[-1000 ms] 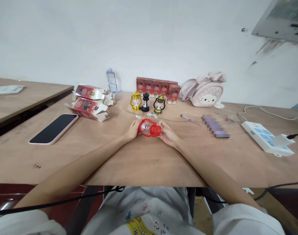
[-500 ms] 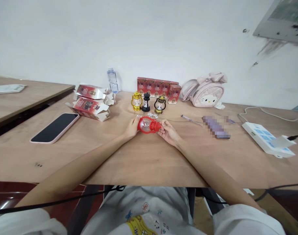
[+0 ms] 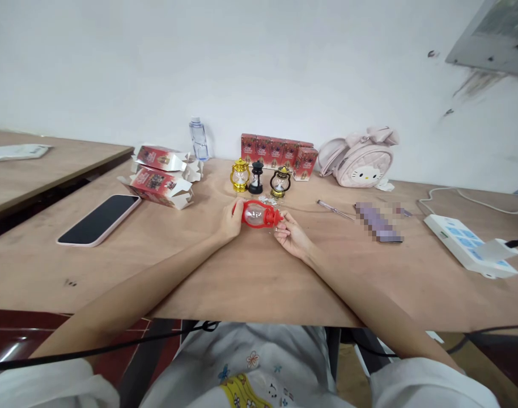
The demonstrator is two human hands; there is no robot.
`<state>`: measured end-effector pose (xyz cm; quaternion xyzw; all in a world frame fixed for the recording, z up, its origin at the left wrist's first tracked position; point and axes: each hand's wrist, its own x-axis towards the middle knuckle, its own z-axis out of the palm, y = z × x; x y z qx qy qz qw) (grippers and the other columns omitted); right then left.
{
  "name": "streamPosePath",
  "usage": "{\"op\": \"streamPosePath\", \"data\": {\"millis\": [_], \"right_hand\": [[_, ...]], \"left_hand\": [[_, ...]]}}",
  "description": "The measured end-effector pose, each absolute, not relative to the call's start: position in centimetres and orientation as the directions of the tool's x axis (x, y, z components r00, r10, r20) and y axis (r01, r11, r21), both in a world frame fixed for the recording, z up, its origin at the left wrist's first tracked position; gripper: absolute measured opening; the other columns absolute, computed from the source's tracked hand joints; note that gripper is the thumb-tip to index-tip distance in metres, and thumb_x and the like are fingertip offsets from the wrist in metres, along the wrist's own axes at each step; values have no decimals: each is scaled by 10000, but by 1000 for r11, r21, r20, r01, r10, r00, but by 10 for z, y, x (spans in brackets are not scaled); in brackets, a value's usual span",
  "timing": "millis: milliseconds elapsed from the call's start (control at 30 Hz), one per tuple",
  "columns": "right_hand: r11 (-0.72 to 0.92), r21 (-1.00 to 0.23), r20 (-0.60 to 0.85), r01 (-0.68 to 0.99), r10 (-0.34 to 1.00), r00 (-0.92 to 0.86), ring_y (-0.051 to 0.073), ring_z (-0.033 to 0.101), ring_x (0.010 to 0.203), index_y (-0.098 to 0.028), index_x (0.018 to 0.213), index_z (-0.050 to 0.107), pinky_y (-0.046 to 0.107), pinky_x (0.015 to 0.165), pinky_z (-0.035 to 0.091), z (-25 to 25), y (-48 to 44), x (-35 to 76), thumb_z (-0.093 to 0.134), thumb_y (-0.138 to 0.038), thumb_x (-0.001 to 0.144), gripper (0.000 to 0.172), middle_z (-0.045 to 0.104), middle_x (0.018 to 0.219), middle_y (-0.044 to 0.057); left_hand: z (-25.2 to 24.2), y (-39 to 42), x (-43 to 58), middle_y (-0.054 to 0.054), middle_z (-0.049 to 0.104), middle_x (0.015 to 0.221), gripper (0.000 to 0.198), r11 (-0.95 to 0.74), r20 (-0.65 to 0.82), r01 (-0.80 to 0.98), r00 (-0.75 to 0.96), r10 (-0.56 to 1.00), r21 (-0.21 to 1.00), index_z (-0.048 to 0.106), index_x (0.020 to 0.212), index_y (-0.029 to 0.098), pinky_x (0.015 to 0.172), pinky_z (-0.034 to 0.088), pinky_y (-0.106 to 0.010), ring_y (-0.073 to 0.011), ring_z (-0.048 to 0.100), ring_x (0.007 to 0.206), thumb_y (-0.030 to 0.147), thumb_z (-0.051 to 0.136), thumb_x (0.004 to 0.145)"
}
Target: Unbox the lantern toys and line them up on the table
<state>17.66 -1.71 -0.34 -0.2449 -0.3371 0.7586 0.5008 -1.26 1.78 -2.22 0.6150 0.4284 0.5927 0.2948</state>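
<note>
Since the earlier frame, you have levelled the red plastic lantern with a clear bulging globe (image 3: 255, 215) and shifted it slightly away from you. It lies sideways between your hands above the wooden tabletop (image 3: 259, 277), just in front of the standing lanterns. The fingers of your left hand (image 3: 232, 220) are clamped around its base, likely because the broad end gives the firmer hold and takes the weight. The thumb and fingers of your right hand (image 3: 293, 235) seem pinched on its narrow pointed cap, which leaves little room for more than fingertips; the globe between stays uncovered.

Beyond it, a shiny gold lantern (image 3: 240, 175), a black hourglass-shaped lantern (image 3: 257, 178) and a dark bronze lantern (image 3: 280, 182) stand upright, their flat bases presumably keeping them steady. The red printed boxes (image 3: 278, 152) line the wall, probably to leave you elbow room
</note>
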Motion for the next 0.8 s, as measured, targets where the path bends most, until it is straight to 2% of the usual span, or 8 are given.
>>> {"op": "streamPosePath", "data": {"millis": [100,200,400,567,733,800], "right_hand": [[-245,-763,-13,-598,931,-364,29,252,416,-225,761,389,123,441,260,-3,-20,172,616,-146,786,242,357,536,-103],[-218,-783,16,-582,929,-370,36,261,427,-225,748,382,135,461,271,-1,-20,173,642,-196,790,265,346,520,-106],[-221,-842,21,-492,899,-438,44,193,410,-225,721,394,154,435,213,1,-17,180,720,-321,747,341,286,470,-117],[-176,-864,24,-471,921,-390,66,337,460,-227,726,458,182,497,367,4,-16,183,734,-369,715,311,389,488,-92],[-64,-844,70,-532,971,-228,78,414,502,-229,778,556,226,582,452,8,-5,199,703,-345,730,194,440,526,-77],[18,-858,87,-513,990,-111,86,460,529,-227,763,564,239,609,465,6,4,209,700,-354,725,190,480,556,-65]], "left_hand": [[-21,19,-11,-25,627,688,416,-357,366,99,-94,926,929,632,814,168,598,463,-238,-172,592,689,519,417,876],[-18,19,-7,5,547,538,431,-279,283,56,-73,956,959,609,715,173,503,416,-227,-148,536,554,549,448,850],[-3,11,-5,33,399,387,507,-169,167,28,69,984,985,561,607,171,362,227,-230,-93,335,345,628,460,800],[0,10,-6,21,405,405,568,-184,182,31,67,981,982,557,657,165,359,184,-245,-84,304,340,704,432,784],[-7,18,-10,43,325,383,620,-181,181,9,8,983,983,533,667,180,404,203,-244,-72,293,385,769,382,789],[-8,20,-11,41,343,407,602,-157,157,-9,-24,987,988,519,657,184,412,208,-243,-69,304,400,762,403,783]]}}
